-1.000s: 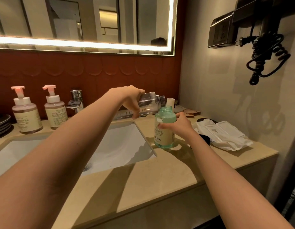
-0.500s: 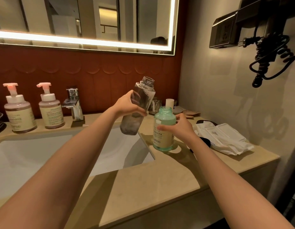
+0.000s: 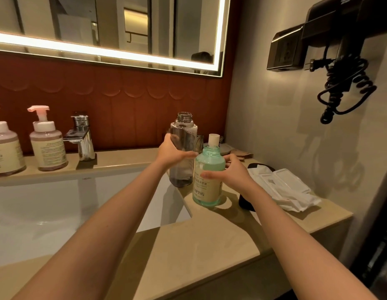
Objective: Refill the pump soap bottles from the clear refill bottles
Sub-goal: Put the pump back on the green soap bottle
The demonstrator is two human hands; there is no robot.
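My left hand (image 3: 172, 151) grips a clear refill bottle (image 3: 183, 148), upright and uncapped, its base at the counter beside the sink. It looks almost empty. Right next to it stands a green soap bottle (image 3: 208, 179) with a cream label, its neck open and no pump on it. My right hand (image 3: 228, 171) holds this green bottle from the right side, fingers curled round its shoulder. A white pump head (image 3: 213, 140) stands just behind the green bottle.
Two pink-pump soap bottles (image 3: 48, 146) (image 3: 4, 148) stand at the back left by the chrome tap (image 3: 81, 135). White sink (image 3: 58, 208) on the left. White packets (image 3: 283, 189) and a black item (image 3: 246, 201) lie on the right. A hair dryer with a coiled cord (image 3: 344, 83) hangs on the wall.
The clear refill bottle went from lying tipped over the green bottle's neck to upright, then down beside the green bottle. My right hand stayed on the green bottle.
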